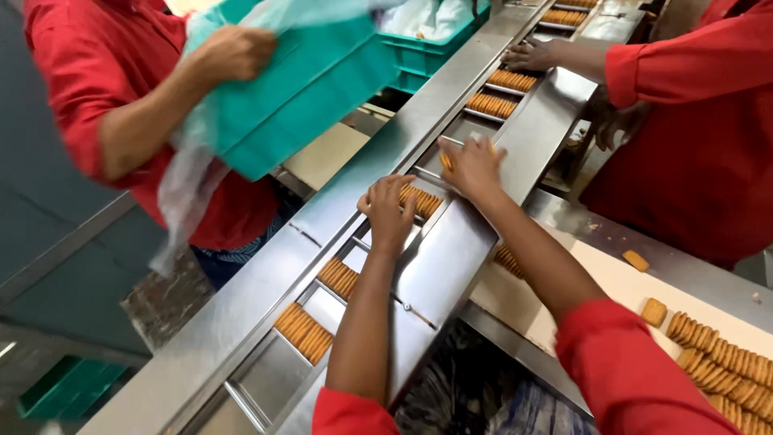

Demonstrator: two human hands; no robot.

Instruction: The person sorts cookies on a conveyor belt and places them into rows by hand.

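Biscuits [422,201], a short orange-brown stack standing on edge, lie in a compartment of the steel conveyor channel [266,379], and the left hand [390,211] rests on them palm down with its fingers curled over the near end of the stack. Just beyond, the right hand [473,165] presses down over the next compartment, its fingers bent around a few biscuits of which only an edge shows; how tight that hold is cannot be told. Nearer the camera, two more biscuit stacks [304,332] sit in their own compartments, and further stacks [493,105] fill the channel ahead. To the right, on the pale surface [620,282], a long row of biscuits [725,358] lies beside two loose ones. Across the line a co-worker's hand [531,55] touches the channel. On the left another person in red tips a teal crate [314,89] lined with plastic.
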